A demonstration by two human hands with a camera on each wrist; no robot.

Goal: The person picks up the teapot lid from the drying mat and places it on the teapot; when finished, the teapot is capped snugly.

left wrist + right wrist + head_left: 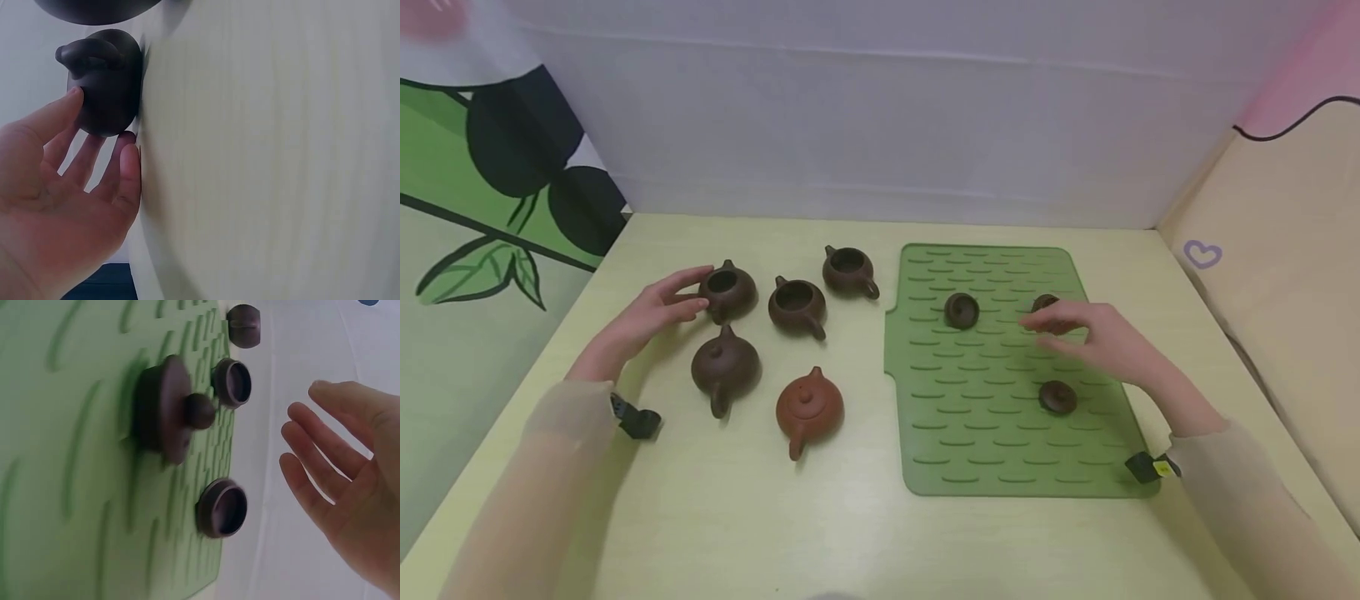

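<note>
In the head view, my left hand [640, 321] touches a lidless dark brown teapot [737, 293] at the back left, thumb and fingers along its side. The left wrist view shows the thumb near the handle of that teapot [109, 94], with the other fingers lower down. My right hand [1093, 337] hovers over a green mat [970, 454], fingers spread and holding nothing. Three dark teapot lids lie there: an upturned lid [961, 311], another upturned lid [223, 509] partly hidden by the hand in the head view, and a knob-up lid [1057, 397].
Two more lidless dark teapots, a middle teapot [797, 308] and a far teapot [848, 273], stand left of the mat. Closer in are a lidded dark teapot [726, 367] and a lidded reddish-brown teapot [809, 407]. A pale wall [880, 125] rises behind the table.
</note>
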